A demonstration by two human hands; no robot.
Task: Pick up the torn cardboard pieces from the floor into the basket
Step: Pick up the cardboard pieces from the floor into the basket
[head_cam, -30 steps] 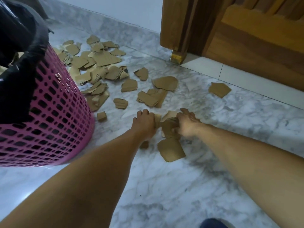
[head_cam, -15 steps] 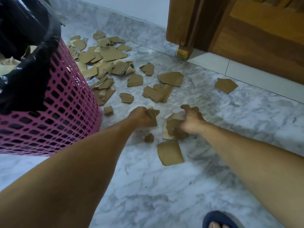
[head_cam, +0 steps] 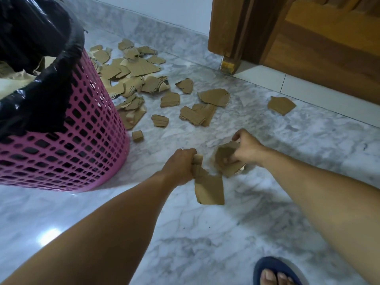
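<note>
My left hand [head_cam: 181, 166] grips a small bundle of torn brown cardboard [head_cam: 197, 161] at the middle of the marble floor. A larger flat cardboard piece [head_cam: 209, 189] lies just below that hand; whether the hand holds it I cannot tell. My right hand [head_cam: 245, 148] holds a curved stack of cardboard pieces [head_cam: 225, 161] just to the right. The pink mesh basket [head_cam: 82, 140], lined with a black bag [head_cam: 37, 48], stands at the left with cardboard inside. Several more torn pieces [head_cam: 135, 66] lie scattered beyond the basket.
A lone cardboard piece [head_cam: 281, 104] lies far right near the white sill. A wooden door and frame [head_cam: 298, 33] stand at the back right. A foot in a blue sandal [head_cam: 273, 272] shows at the bottom edge. Grey marble floor [head_cam: 205, 243] spreads in front.
Both hands have closed round cardboard pieces and lifted them off the floor, drawing back toward me. The small scrap that lay below my left hand is no longer on the floor.
</note>
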